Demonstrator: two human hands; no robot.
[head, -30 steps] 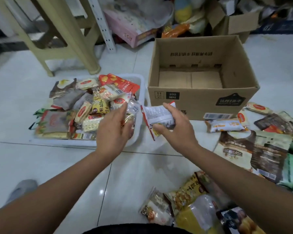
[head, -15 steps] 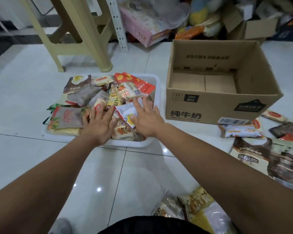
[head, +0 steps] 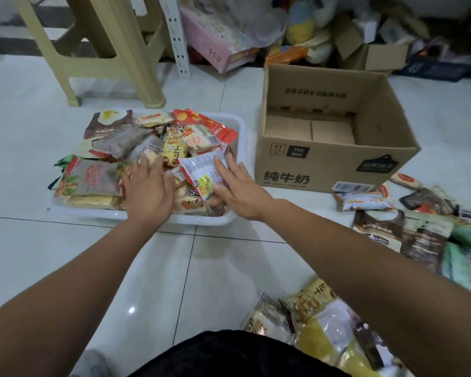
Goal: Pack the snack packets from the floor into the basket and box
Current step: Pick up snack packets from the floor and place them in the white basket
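Ahead of me the basket sits heaped with packets, the box just right of it. My left hand and right hand lie on the heap; loose packets lie right of the box.

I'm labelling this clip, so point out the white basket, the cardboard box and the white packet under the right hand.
white basket (head: 191, 219): head view, bare front rim.
cardboard box (head: 324, 164): head view, front wall.
white packet (head: 199, 174): head view, its printed face.
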